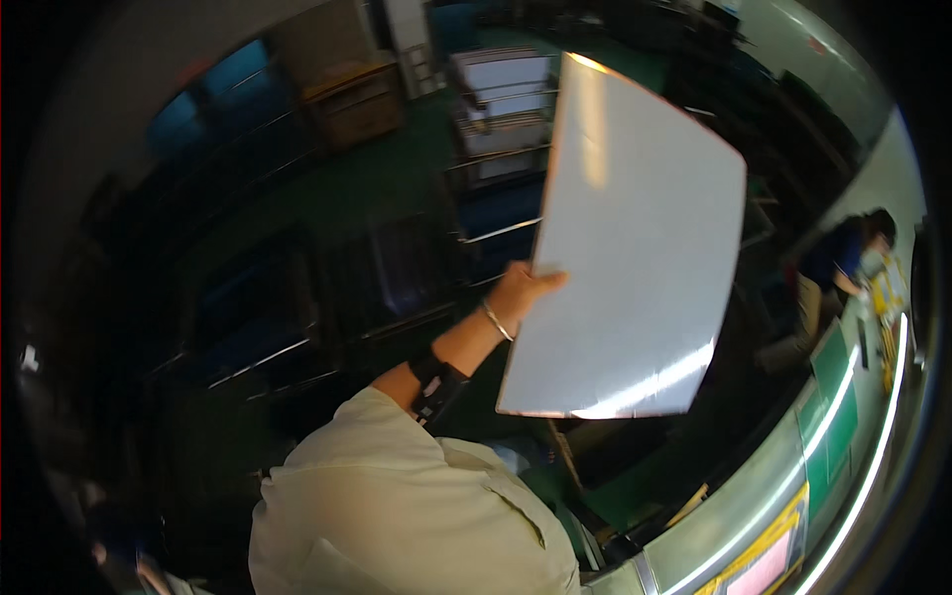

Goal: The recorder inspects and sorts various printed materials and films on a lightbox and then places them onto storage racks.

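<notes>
My left hand [523, 296] is closed on the left edge of a large, thin, glossy grey-white panel [640, 238]. The thumb lies flat on its face, and the other fingers are mostly out of sight at the edge. The panel is held up and tilted, with copper-coloured edges and bright light streaks across its top and bottom. A metal bracelet [498, 321] circles my wrist, and a black strap with a small device [436, 389] sits higher on the forearm. My right hand does not show.
At right, a person [833, 263] bends over a long pale worktop [739, 526] carrying a green mat [831, 421] and a yellow-edged frame [769, 555]. Racks with stacked pale panels [506, 79] stand ahead. A wooden cabinet [357, 104] is at the far left, and dark metal-railed carts [253, 327] are nearer.
</notes>
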Demonstrator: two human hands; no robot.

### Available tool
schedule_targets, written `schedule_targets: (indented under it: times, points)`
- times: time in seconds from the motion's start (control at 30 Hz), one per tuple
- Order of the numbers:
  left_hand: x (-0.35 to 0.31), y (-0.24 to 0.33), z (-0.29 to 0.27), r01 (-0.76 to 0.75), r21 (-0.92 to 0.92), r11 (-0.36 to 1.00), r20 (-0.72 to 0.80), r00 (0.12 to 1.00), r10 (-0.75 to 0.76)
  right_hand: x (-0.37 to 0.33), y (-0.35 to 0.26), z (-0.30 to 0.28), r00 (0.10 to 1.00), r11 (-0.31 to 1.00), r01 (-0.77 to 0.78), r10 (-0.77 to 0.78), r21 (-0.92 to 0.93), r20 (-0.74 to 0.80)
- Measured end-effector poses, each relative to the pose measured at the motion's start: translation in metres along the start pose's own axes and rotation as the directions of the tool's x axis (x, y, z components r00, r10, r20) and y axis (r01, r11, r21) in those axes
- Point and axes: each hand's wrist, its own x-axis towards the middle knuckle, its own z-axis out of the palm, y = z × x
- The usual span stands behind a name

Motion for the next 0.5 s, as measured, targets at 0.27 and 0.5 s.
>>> schedule_targets:
  times: [0.27, 0.5]
  points:
    - [-0.074, 0.129, -0.234, -0.135, 0.764, 0.631, -0.546, 0.386, 0.744, 0.049, -0.033, 0.148, 0.992, 0.96, 0.055, -0.022, -0.274, 0.125]
    - [-0.048, 0.136, -0.386, 0.348, 0.808, 0.476, -0.563, 0.212, 0.799, 0.086, -0.01, 0.173, 0.979, 0.929, -0.149, 0.188, -0.339, 0.084]
